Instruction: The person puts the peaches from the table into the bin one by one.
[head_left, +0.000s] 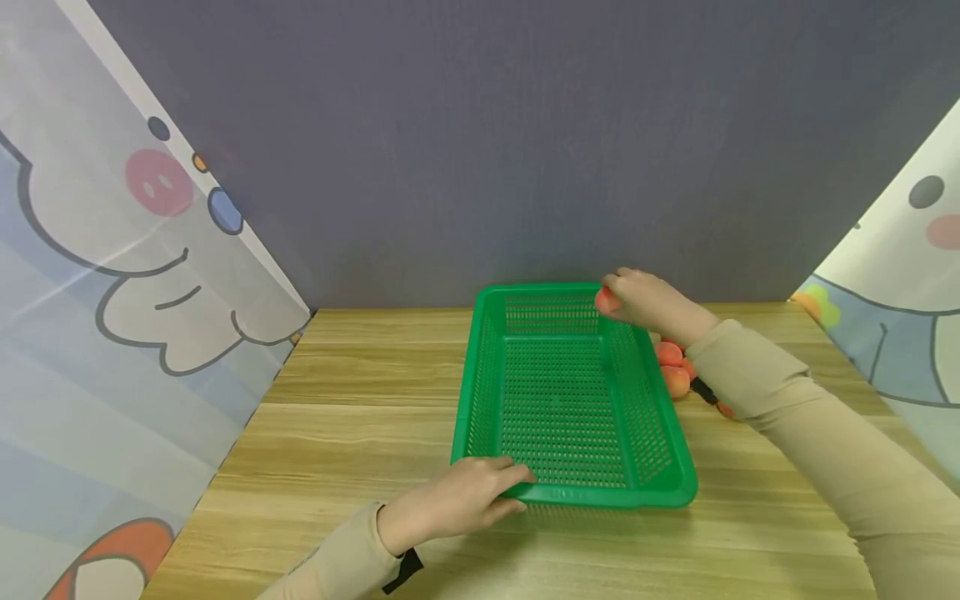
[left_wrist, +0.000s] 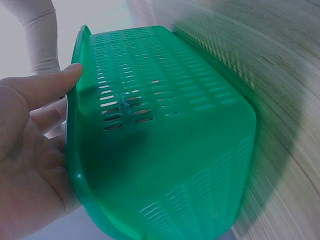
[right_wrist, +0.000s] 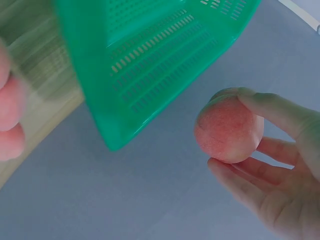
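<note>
A green plastic basket [head_left: 558, 408] with slotted walls stands on the wooden table, and its floor shows bare in the head view. At its near left corner my left hand [head_left: 468, 497] grips the rim. In the left wrist view, the thumb [left_wrist: 50, 86] lies on the outer side of that rim and the fingers pass behind it. My right hand [head_left: 647, 302] pinches a red peach [right_wrist: 230, 127] between thumb and fingers, over the basket's far right corner. More peaches [head_left: 676, 381] lie against the outside of the basket's right wall, partly hidden by the right forearm.
A dark grey panel [head_left: 480, 150] rises behind the table's [head_left: 360, 417] far edge. Cartoon-printed sheets [head_left: 135, 275] flank the table on both sides. A black object [head_left: 703, 390] lies beside the peaches, under the right sleeve.
</note>
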